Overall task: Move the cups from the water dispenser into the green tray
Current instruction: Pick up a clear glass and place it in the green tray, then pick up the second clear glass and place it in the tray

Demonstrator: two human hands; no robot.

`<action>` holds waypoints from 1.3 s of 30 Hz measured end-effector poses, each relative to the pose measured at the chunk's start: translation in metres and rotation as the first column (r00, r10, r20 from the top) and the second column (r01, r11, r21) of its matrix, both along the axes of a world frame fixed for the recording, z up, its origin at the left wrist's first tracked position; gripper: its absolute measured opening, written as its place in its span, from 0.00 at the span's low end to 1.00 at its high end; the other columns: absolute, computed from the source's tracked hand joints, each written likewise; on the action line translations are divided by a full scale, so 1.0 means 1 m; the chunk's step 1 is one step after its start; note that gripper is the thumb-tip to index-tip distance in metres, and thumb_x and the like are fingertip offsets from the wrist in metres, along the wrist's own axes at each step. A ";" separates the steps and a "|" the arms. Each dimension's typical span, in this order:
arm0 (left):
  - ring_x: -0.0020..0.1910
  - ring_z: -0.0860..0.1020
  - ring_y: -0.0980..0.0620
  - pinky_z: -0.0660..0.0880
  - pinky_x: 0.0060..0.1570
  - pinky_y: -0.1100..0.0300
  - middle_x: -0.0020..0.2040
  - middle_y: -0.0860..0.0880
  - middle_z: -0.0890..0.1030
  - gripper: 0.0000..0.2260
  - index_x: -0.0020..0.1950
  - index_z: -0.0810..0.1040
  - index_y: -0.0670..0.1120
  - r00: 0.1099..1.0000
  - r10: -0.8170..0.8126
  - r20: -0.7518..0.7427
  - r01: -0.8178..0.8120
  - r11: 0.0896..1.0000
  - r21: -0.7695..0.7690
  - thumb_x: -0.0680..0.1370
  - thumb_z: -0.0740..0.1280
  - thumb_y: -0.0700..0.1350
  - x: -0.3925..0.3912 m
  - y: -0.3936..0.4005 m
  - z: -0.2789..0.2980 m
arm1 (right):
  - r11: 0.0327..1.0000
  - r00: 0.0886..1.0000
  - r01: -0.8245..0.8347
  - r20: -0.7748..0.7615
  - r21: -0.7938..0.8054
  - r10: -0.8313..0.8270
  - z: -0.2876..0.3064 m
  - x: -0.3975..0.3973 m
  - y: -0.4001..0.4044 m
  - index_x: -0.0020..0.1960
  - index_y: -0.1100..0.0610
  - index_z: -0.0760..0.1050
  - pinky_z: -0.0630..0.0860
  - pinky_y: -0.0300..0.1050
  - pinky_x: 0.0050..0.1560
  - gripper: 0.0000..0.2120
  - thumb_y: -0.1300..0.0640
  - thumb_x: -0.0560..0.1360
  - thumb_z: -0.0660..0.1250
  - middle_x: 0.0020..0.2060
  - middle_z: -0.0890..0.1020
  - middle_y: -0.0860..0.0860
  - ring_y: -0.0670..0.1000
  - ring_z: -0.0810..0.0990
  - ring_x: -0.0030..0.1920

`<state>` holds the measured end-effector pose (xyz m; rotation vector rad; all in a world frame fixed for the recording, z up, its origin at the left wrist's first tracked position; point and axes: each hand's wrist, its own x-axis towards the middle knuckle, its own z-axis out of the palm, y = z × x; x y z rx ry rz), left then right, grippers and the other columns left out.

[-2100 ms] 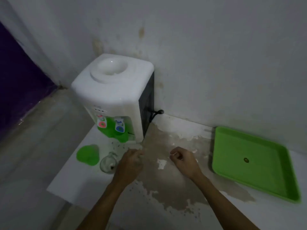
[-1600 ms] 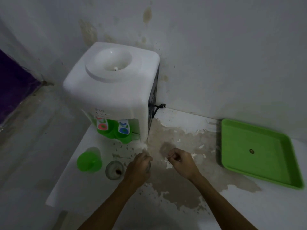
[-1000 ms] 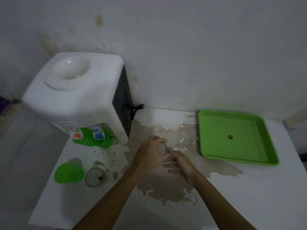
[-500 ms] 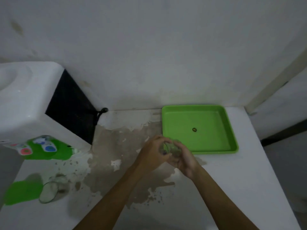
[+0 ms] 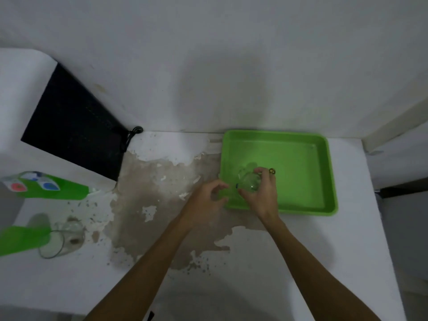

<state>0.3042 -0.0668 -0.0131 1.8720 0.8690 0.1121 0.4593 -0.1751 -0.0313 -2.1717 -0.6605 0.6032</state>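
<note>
My right hand (image 5: 262, 194) grips a clear glass cup (image 5: 249, 179) over the near-left part of the green tray (image 5: 303, 181). My left hand (image 5: 207, 200) hovers just left of the tray's edge, fingers curled and apart, holding nothing. At the far left a second clear glass cup (image 5: 61, 242) and a green plastic cup (image 5: 22, 239) stand on the counter in front of the white water dispenser (image 5: 25, 107), under its green tap bay (image 5: 53, 188).
The white counter (image 5: 359, 239) has a large patch of peeled brown surface in the middle. A small dark ring lies in the tray beside my fingers. A black power cord (image 5: 132, 135) hangs behind the dispenser. The wall runs close behind the tray.
The glass cup passed from my left hand to my right hand and travelled right, over the tray. My left hand let go. The view swung right, away from the dispenser.
</note>
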 end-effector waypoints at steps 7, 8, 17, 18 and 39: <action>0.50 0.77 0.63 0.71 0.48 0.76 0.53 0.54 0.80 0.13 0.56 0.81 0.53 0.999 0.040 -0.035 -0.041 0.999 -0.020 0.74 0.74 0.42 -0.003 0.007 -0.015 | 0.970 0.968 -0.161 0.165 -0.182 0.191 -0.017 -0.016 0.011 0.65 0.52 0.66 0.83 0.61 0.48 0.33 0.55 0.66 0.79 0.63 0.70 0.55 0.63 0.81 0.54; 0.50 0.78 0.59 0.72 0.48 0.75 0.53 0.53 0.80 0.12 0.56 0.81 0.52 0.998 0.047 -0.039 -0.048 0.998 -0.027 0.74 0.74 0.41 -0.004 0.007 -0.015 | 0.964 0.962 -0.169 0.180 -0.207 0.207 -0.018 -0.018 0.012 0.65 0.52 0.65 0.83 0.61 0.47 0.33 0.54 0.66 0.79 0.62 0.70 0.55 0.62 0.81 0.54; 0.46 0.79 0.64 0.72 0.45 0.76 0.47 0.60 0.81 0.13 0.52 0.82 0.53 0.996 0.093 -0.006 -0.093 0.995 -0.039 0.74 0.72 0.36 -0.030 0.015 -0.009 | 0.955 0.914 -0.150 0.332 -0.257 0.233 0.001 -0.024 0.014 0.65 0.57 0.70 0.78 0.58 0.55 0.32 0.46 0.67 0.75 0.60 0.74 0.58 0.61 0.78 0.56; 0.45 0.80 0.60 0.74 0.45 0.74 0.47 0.57 0.82 0.13 0.54 0.83 0.51 0.994 0.111 -0.008 -0.111 0.993 -0.041 0.74 0.72 0.36 -0.038 0.017 -0.008 | 0.959 0.904 -0.154 0.357 -0.238 0.234 0.007 -0.028 0.014 0.64 0.58 0.72 0.77 0.58 0.56 0.30 0.48 0.67 0.75 0.59 0.74 0.59 0.62 0.77 0.57; 0.45 0.75 0.57 0.76 0.46 0.58 0.47 0.54 0.74 0.11 0.46 0.78 0.56 0.856 0.517 0.028 -0.487 0.785 0.384 0.70 0.74 0.43 -0.348 0.069 0.022 | 0.799 0.805 -0.593 -0.049 -0.097 0.592 0.030 -0.282 0.136 0.39 0.52 0.78 0.75 0.45 0.39 0.03 0.59 0.70 0.71 0.30 0.80 0.51 0.49 0.79 0.33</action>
